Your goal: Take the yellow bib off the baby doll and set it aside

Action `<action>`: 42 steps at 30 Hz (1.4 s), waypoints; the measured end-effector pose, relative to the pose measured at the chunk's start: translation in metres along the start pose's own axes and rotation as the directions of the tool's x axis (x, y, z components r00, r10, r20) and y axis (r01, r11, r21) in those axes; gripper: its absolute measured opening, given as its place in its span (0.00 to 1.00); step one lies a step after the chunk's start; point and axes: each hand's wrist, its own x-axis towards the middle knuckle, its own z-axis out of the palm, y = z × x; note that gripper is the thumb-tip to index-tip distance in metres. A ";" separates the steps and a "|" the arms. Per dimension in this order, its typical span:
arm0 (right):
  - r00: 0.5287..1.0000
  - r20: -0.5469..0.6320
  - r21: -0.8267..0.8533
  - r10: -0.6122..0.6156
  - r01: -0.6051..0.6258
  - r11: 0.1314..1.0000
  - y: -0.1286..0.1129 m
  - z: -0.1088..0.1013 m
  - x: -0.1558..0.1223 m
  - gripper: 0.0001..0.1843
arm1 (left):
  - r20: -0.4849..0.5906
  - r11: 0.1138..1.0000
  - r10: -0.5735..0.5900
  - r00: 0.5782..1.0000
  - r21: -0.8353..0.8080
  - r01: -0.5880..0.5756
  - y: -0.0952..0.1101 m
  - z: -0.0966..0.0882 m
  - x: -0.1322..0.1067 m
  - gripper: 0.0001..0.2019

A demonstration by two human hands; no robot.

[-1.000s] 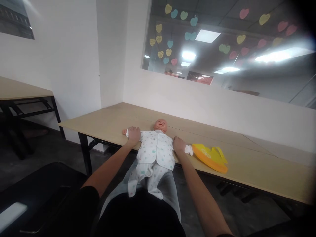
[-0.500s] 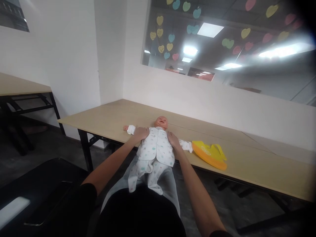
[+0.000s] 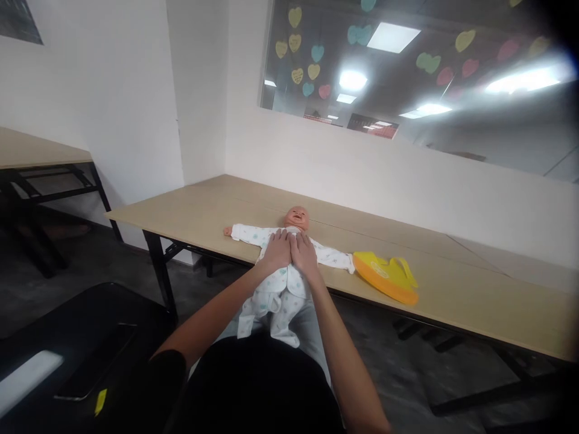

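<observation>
A baby doll (image 3: pixel 296 283) in a white patterned outfit lies on its back, its head and spread arms on the table and its legs hanging over the edge against my lap. My left hand (image 3: pixel 278 248) lies on the doll's chest, fingers extended toward the collar. Beside it, my right hand (image 3: pixel 304 252) rests on the chest too, nearly touching the left at the jacket's middle. Both hands look open, though their palms and thumb tips are partly hidden. By the doll's sleeve on the right lies a yellow and orange bib (image 3: pixel 386 278).
The wooden table (image 3: pixel 474 301) runs along a white wall below a window with heart-shaped notes. A black chair seat (image 3: pixel 104 301) at lower left holds a phone (image 3: pixel 97 361), a white object (image 3: pixel 29 383) and a small yellow piece (image 3: pixel 100 402). Another table (image 3: pixel 40 147) stands at far left.
Both hands have moved inward from the sides of the doll's chest to its middle, close together. More of the doll's sleeves shows. The view has tilted slightly down.
</observation>
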 end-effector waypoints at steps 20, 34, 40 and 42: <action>0.994 -0.100 0.028 0.046 -0.044 0.999 -0.006 0.006 -0.032 0.39 | -0.081 1.000 -0.006 0.997 -0.021 0.004 -0.006 0.015 -0.002 0.33; 0.956 -0.293 -0.128 0.020 -0.060 0.990 -0.023 0.040 -0.104 0.40 | -0.165 0.997 -0.076 0.983 -0.037 0.070 0.000 0.016 0.003 0.28; 0.964 -0.266 -0.145 0.024 -0.065 0.987 -0.024 0.038 -0.096 0.44 | -0.133 0.994 -0.099 0.986 -0.055 0.093 0.001 0.010 0.008 0.27; 0.969 -0.244 -0.143 0.039 -0.075 0.987 -0.025 0.034 -0.089 0.44 | -0.122 0.993 -0.110 0.987 -0.064 0.102 0.000 0.009 0.012 0.27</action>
